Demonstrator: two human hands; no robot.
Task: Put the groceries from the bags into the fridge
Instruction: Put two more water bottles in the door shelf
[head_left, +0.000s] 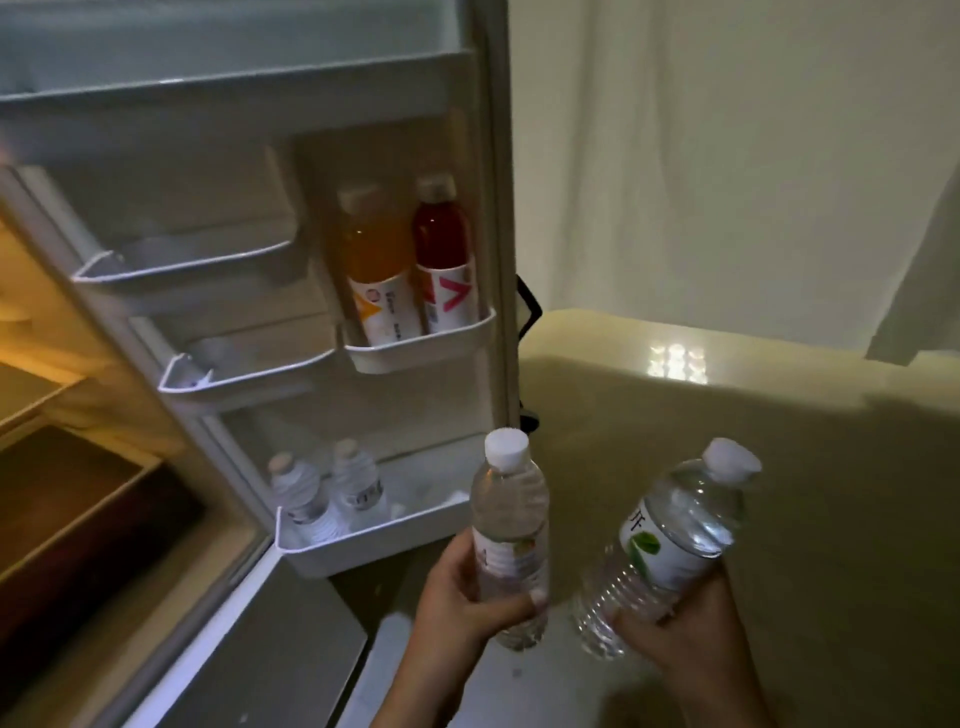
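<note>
My left hand (462, 597) grips a clear water bottle (509, 525) with a white cap, held upright just right of the open fridge door (260, 156). A second water bottle (670, 540), tilted and bearing a green leaf label, is held in my right hand (685, 634). The door's bottom shelf (374, 540) holds two small water bottles (327, 493) at its left end. An upper right door shelf (421, 348) carries an orange drink bottle (376, 265) and a red drink bottle (444, 254).
Two small door shelves (182, 265) on the left look bare. The lit fridge interior (57, 441) with its shelves lies at far left. A pale curtain (727, 156) hangs behind, above a glossy floor (779, 441). No bags are in view.
</note>
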